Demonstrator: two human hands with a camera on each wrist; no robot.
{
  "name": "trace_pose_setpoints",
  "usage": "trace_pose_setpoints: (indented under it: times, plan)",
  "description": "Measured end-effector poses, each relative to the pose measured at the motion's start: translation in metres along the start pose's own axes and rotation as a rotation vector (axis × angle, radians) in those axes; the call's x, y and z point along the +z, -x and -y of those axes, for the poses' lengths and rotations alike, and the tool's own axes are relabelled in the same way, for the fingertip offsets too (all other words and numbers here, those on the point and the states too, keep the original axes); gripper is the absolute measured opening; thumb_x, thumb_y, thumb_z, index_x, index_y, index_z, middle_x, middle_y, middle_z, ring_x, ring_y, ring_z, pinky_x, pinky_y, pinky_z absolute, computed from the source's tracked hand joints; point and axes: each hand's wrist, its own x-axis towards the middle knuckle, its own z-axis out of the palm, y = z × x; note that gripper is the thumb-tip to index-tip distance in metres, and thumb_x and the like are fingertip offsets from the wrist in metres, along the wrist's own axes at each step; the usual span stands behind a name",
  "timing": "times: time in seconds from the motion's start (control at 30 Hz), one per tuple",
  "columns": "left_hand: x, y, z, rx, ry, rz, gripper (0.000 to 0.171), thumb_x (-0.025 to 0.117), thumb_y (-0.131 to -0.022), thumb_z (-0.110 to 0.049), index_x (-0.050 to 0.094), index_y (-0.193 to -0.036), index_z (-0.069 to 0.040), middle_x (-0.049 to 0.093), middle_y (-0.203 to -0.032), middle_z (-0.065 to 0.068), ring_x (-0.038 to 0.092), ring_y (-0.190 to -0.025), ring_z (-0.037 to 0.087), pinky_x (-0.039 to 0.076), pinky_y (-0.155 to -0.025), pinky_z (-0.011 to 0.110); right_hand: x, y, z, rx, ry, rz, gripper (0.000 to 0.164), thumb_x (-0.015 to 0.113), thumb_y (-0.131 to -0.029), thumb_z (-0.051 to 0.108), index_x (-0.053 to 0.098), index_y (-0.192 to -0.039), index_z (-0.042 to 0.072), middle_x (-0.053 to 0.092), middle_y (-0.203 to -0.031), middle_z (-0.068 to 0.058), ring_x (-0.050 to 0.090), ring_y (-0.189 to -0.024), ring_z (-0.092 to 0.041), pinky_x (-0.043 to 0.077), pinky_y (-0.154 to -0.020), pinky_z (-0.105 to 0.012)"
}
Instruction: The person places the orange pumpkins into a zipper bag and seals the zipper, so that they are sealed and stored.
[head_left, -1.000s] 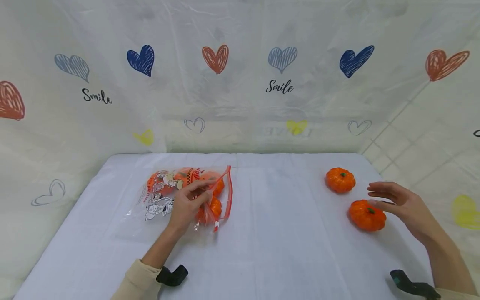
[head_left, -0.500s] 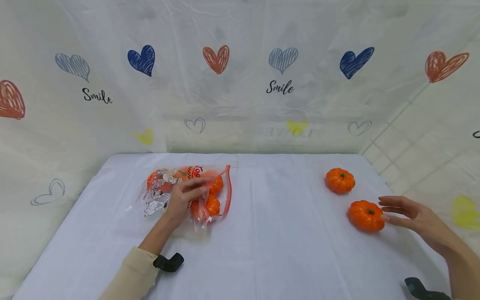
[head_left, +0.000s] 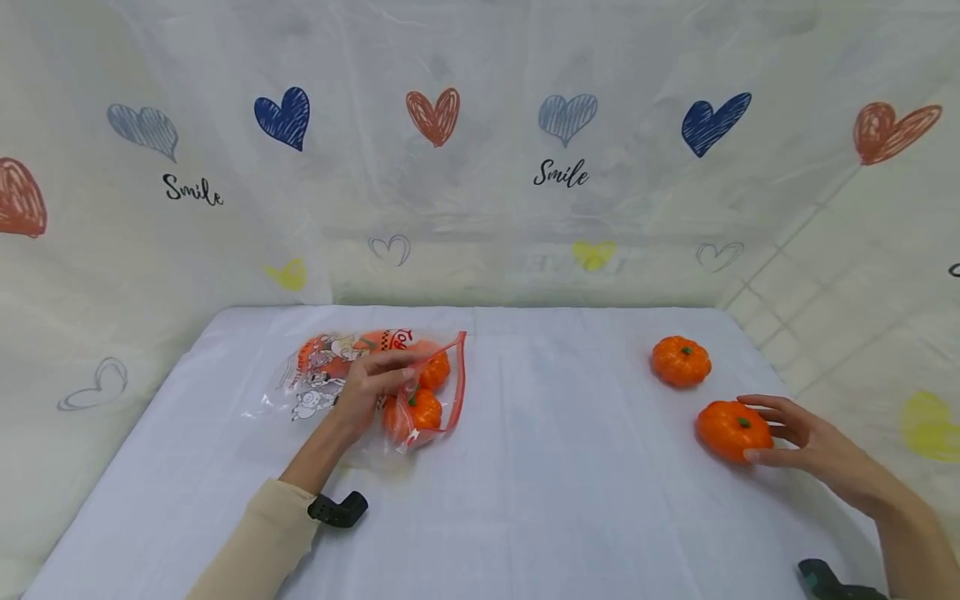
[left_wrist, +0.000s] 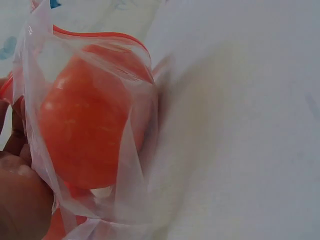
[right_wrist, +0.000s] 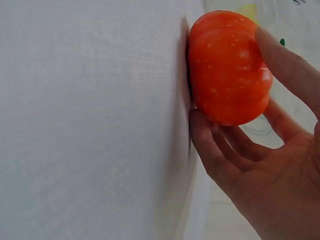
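Observation:
On the left, a clear zip bag [head_left: 324,379] with red trim and printed cartoons lies on its side, its mouth toward the right. Orange toy pumpkins show inside, one near the opening [head_left: 424,410] and filling much of the left wrist view [left_wrist: 87,120]. My left hand [head_left: 367,390] pinches the bag's upper film near the mouth, holding it raised. At the right, my right hand [head_left: 813,450] grips a loose orange pumpkin [head_left: 731,429] with a green stem. Its thumb lies along the near side and the fingers curl round the right side, as the right wrist view [right_wrist: 230,70] shows.
A second loose pumpkin [head_left: 680,362] sits behind the gripped one on the white-covered table [head_left: 555,467]. Pale sheeting [head_left: 480,200] with printed hearts hangs at the back and sides. Black camera mounts [head_left: 339,509] are on both wrists.
My right hand first drew back to the right, then came in and closed round the nearer pumpkin. My left hand shifted slightly left, spreading the bag's mouth so the pumpkins inside show more.

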Motion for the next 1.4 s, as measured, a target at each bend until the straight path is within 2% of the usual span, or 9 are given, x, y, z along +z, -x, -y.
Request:
trace_pose_setpoints:
  times: [0.07, 0.2, 0.3, 0.43, 0.57, 0.73, 0.93, 1.3, 1.4]
  plan:
    - [0.002, 0.001, -0.001, 0.008, -0.021, -0.005, 0.038, 0.062, -0.097, -0.011, 0.066, -0.13, 0.008, 0.075, -0.09, -0.011, 0.064, -0.077, 0.008, 0.057, -0.075, 0.02, 0.002, 0.0, 0.002, -0.015, -0.007, -0.002, 0.076, 0.072, -0.097, 0.033, 0.034, -0.16, 0.015, 0.044, -0.13, 0.033, 0.053, -0.116, 0.0, 0.056, -0.092, -0.058]
    - [0.004, 0.003, -0.004, 0.031, -0.064, -0.009, 0.039, 0.065, -0.098, -0.015, 0.067, -0.131, 0.006, 0.076, -0.105, -0.014, 0.067, -0.093, 0.008, 0.057, -0.083, 0.019, 0.006, 0.0, 0.009, -0.032, -0.028, -0.002, 0.076, 0.073, -0.097, 0.032, 0.034, -0.161, 0.017, 0.043, -0.126, 0.039, 0.048, -0.109, 0.016, 0.054, -0.095, -0.064]
    - [0.005, 0.004, -0.005, 0.047, -0.091, -0.002, 0.038, 0.067, -0.098, -0.016, 0.069, -0.131, 0.002, 0.075, -0.115, -0.015, 0.066, -0.103, 0.009, 0.056, -0.087, 0.019, 0.011, -0.001, 0.014, -0.048, -0.029, 0.0, 0.076, 0.073, -0.097, 0.033, 0.035, -0.16, 0.017, 0.043, -0.124, 0.041, 0.042, -0.104, 0.027, 0.055, -0.095, -0.063]
    - [0.006, 0.004, -0.004, 0.06, -0.092, 0.006, 0.037, 0.067, -0.098, -0.014, 0.069, -0.131, 0.003, 0.074, -0.118, -0.014, 0.067, -0.103, 0.009, 0.057, -0.087, 0.019, 0.017, -0.002, 0.02, -0.097, -0.018, -0.001, 0.072, 0.073, -0.097, 0.031, 0.038, -0.159, 0.017, 0.044, -0.127, 0.041, 0.044, -0.106, 0.026, 0.058, -0.09, -0.043]
    - [0.006, 0.005, -0.004, 0.064, -0.08, 0.012, 0.037, 0.066, -0.098, -0.011, 0.067, -0.131, 0.006, 0.074, -0.116, -0.015, 0.068, -0.102, 0.008, 0.057, -0.086, 0.018, 0.021, -0.004, 0.027, -0.142, -0.037, 0.004, 0.069, 0.073, -0.097, 0.027, 0.041, -0.158, 0.018, 0.045, -0.131, 0.04, 0.046, -0.11, 0.024, 0.055, -0.084, -0.022]
    - [0.005, 0.006, -0.003, 0.058, -0.079, 0.012, 0.037, 0.067, -0.097, -0.012, 0.068, -0.131, 0.004, 0.075, -0.119, -0.014, 0.067, -0.103, 0.009, 0.058, -0.086, 0.019, 0.029, -0.006, 0.039, -0.181, -0.065, 0.003, 0.068, 0.073, -0.097, 0.024, 0.042, -0.157, 0.016, 0.045, -0.133, 0.04, 0.048, -0.111, 0.022, 0.055, -0.084, -0.02]
    - [0.005, 0.007, -0.003, 0.049, -0.111, 0.002, 0.036, 0.069, -0.097, -0.014, 0.07, -0.131, 0.0, 0.075, -0.126, -0.003, 0.066, -0.113, 0.01, 0.057, -0.093, 0.019, 0.041, -0.009, 0.057, -0.219, -0.098, 0.001, 0.069, 0.075, -0.095, 0.024, 0.044, -0.156, 0.016, 0.044, -0.138, 0.035, 0.051, -0.112, 0.019, 0.056, -0.087, -0.019]
    - [0.001, 0.006, -0.001, 0.067, -0.124, 0.03, 0.035, 0.068, -0.098, -0.009, 0.069, -0.131, 0.001, 0.074, -0.123, -0.008, 0.066, -0.104, 0.011, 0.059, -0.087, 0.019, 0.059, -0.02, 0.082, -0.25, -0.134, -0.001, 0.071, 0.077, -0.094, 0.024, 0.044, -0.157, 0.018, 0.052, -0.151, 0.003, 0.054, -0.114, 0.014, 0.056, -0.09, -0.018]
    - [0.001, 0.007, -0.003, 0.069, -0.128, 0.041, 0.035, 0.069, -0.097, -0.01, 0.07, -0.131, 0.0, 0.074, -0.122, -0.008, 0.066, -0.101, 0.011, 0.059, -0.084, 0.019, 0.065, -0.022, 0.089, -0.263, -0.14, -0.002, 0.07, 0.078, -0.093, 0.024, 0.046, -0.155, 0.018, 0.052, -0.153, -0.006, 0.058, -0.118, 0.006, 0.055, -0.091, -0.018]
